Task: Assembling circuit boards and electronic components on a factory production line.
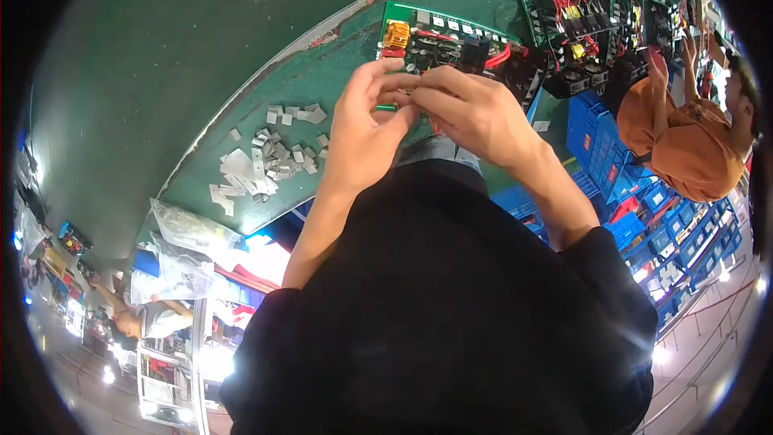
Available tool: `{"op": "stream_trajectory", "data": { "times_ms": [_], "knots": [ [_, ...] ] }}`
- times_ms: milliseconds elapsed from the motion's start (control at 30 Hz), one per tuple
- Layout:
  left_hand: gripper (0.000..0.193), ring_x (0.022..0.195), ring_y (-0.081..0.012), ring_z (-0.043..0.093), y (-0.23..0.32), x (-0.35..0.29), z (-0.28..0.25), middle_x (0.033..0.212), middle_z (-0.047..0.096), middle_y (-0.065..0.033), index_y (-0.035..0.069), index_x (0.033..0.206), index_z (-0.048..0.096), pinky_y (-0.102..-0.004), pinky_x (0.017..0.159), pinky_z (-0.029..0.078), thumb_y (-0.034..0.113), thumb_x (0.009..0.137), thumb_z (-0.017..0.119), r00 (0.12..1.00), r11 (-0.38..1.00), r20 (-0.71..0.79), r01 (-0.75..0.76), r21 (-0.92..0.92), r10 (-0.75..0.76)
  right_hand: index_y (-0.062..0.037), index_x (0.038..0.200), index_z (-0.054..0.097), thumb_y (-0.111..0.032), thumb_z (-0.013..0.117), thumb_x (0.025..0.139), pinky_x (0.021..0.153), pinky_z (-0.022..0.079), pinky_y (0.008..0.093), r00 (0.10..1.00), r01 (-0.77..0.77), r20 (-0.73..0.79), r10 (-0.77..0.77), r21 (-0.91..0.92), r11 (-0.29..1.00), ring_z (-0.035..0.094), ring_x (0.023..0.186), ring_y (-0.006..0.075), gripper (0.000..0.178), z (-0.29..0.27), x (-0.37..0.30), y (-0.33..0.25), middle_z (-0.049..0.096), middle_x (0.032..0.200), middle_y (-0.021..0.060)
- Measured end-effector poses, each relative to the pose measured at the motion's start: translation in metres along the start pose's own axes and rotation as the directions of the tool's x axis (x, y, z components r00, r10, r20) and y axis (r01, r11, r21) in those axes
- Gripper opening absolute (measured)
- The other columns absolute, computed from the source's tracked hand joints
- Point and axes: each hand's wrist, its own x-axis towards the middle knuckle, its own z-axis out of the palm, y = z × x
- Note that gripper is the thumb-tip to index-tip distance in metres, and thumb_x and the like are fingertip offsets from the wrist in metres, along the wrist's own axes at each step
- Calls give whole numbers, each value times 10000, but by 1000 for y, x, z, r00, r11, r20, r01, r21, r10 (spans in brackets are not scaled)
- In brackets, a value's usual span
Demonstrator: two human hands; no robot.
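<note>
My left hand [364,127] and my right hand [477,113] meet at the fingertips in front of my body. Both have their fingers bent together, as if around something small, which the fingers hide. Just beyond them lies a green circuit board [441,19] fitted with an orange-wound coil [397,34], red wires [501,55] and dark components. My hands cover its near edge. To the left of my left hand, a loose pile of small pale grey pieces [276,155], flat and angled, is spread on the green bench [302,84].
More populated boards [570,20] stand at the bench's far right. Blue crates [594,149] and bins [680,246] sit below them. A co-worker in an orange top [684,141] is at the right; another person [153,321] is at lower left. Clear plastic bags [189,229] lie at the bench's left end.
</note>
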Motion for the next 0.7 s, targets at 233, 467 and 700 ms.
{"op": "stream_trajectory", "data": {
  "times_ms": [233,467,700],
  "knots": [
    [310,883,-156,648,-24,8,-33,1064,632,-117,2,1200,529,-276,723,531,103,919,615,955,998,-295,56,27,-45,-104,1007,681,-24,690,791,614,532,327,961,-160,-248,119,-148,976,644,728,240,230,5,22,40,640,914,58],
    [311,905,-168,639,-83,-34,-117,1057,643,-115,-28,1187,553,-285,776,505,154,939,599,868,880,-494,196,433,50,-79,903,685,-132,627,845,660,526,399,913,-403,-152,378,-468,787,637,751,345,98,7,46,80,654,841,102],
    [274,850,-162,636,-99,-63,-162,999,657,-114,-33,1136,591,-281,767,491,160,942,581,766,850,-642,309,427,44,-68,852,680,-141,626,830,657,524,421,925,-370,-104,365,-471,801,637,745,348,94,20,55,101,651,840,120]
  ]
}}
